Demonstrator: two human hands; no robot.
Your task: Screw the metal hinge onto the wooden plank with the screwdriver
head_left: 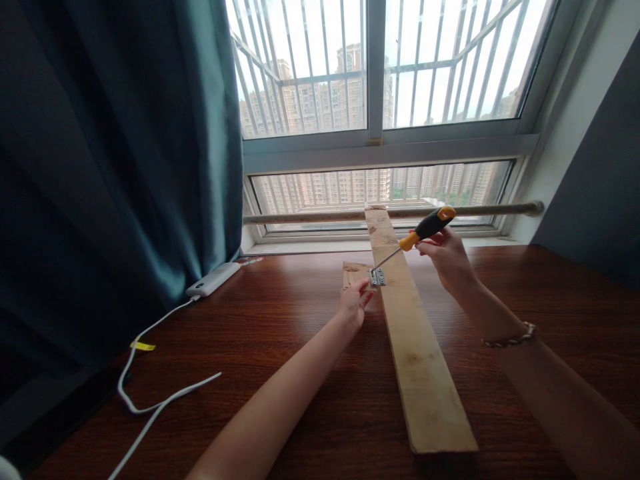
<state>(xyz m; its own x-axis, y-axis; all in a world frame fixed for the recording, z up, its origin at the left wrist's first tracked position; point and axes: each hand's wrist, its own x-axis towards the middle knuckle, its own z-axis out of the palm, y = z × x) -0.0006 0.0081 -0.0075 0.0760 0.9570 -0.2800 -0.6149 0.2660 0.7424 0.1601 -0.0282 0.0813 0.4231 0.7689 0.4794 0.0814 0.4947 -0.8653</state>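
Note:
My right hand [447,259] is closed around the black and yellow handle of a screwdriver [427,225]. The screwdriver slants down to the left, and its tip meets a small metal hinge [378,277]. That hinge lies across the joint between a long pale wooden board [417,340] and a short wooden block [354,272] at the board's left side. With thumb and fingers, my left hand [356,305] grips the near edge of the short block, just below the hinge. Any screw under the tip is too small to make out.
Everything lies on a dark red-brown wooden table [280,333]. To the left are a white power strip [214,280], its white cable [125,373] and a blue curtain [200,133]. A horizontal rail [310,218] crosses before the barred window, close to the board's far end.

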